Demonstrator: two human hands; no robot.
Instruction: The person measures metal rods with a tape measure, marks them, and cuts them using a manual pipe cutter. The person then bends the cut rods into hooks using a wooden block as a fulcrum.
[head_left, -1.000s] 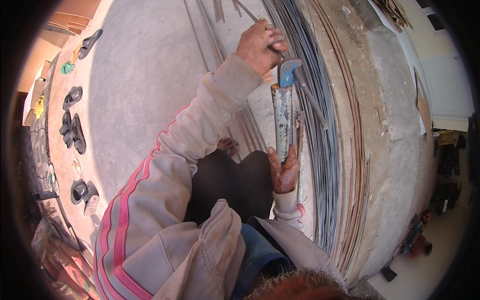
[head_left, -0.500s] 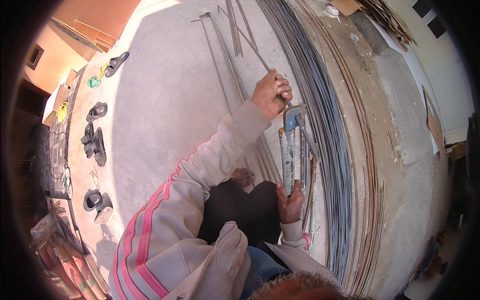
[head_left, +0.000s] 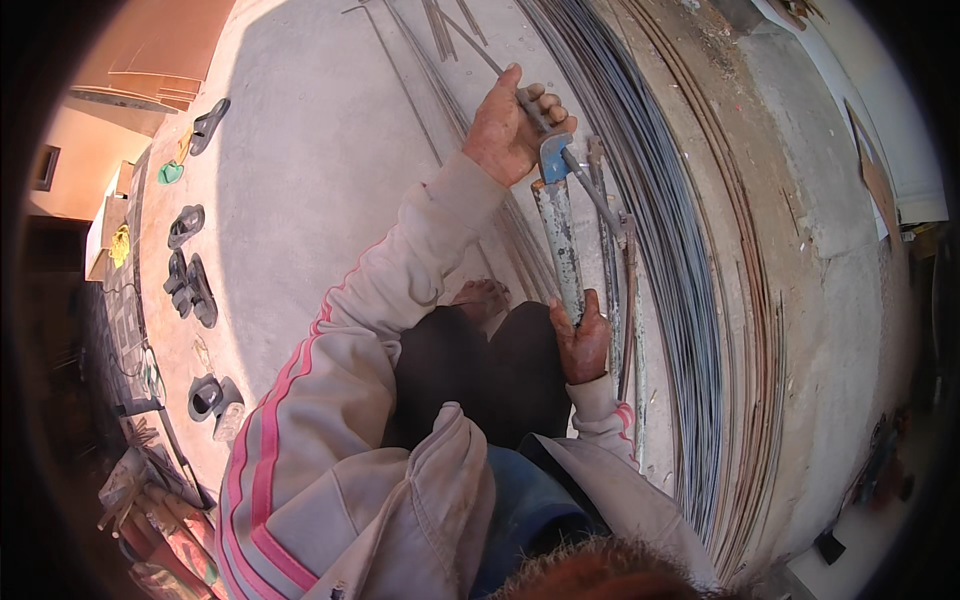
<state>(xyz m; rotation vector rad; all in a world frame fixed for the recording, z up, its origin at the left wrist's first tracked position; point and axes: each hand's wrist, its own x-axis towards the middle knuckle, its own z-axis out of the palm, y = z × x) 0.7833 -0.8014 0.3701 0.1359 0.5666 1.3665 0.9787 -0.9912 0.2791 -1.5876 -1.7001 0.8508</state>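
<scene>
My left hand (head_left: 518,125) is closed round a long thin steel rod (head_left: 478,55), which slants down from the far side. Just below that hand, a blue curved metal head (head_left: 553,158) sits on a pipe handle (head_left: 562,235) with worn, chipped pale paint. The rod passes at this head, and a grey bar (head_left: 592,190) continues beyond it toward a rusty upright metal piece (head_left: 627,250). My right hand (head_left: 583,340) grips the lower end of the pipe handle, close to my right knee. Its fingers are partly hidden behind the pipe.
A long bundle of steel rods (head_left: 665,240) runs along my right, with rusty rods (head_left: 745,240) beyond it. Several loose rods (head_left: 410,60) lie on the concrete floor (head_left: 310,130) ahead. Dark sandals (head_left: 190,285) lie at left, near a bundle of reddish rolls (head_left: 165,530).
The blue head and pipe handle have shifted away from the rusty metal piece, and the pipe now tilts. My right hand's fingers have closed more round the pipe. My left hand still holds the rod.
</scene>
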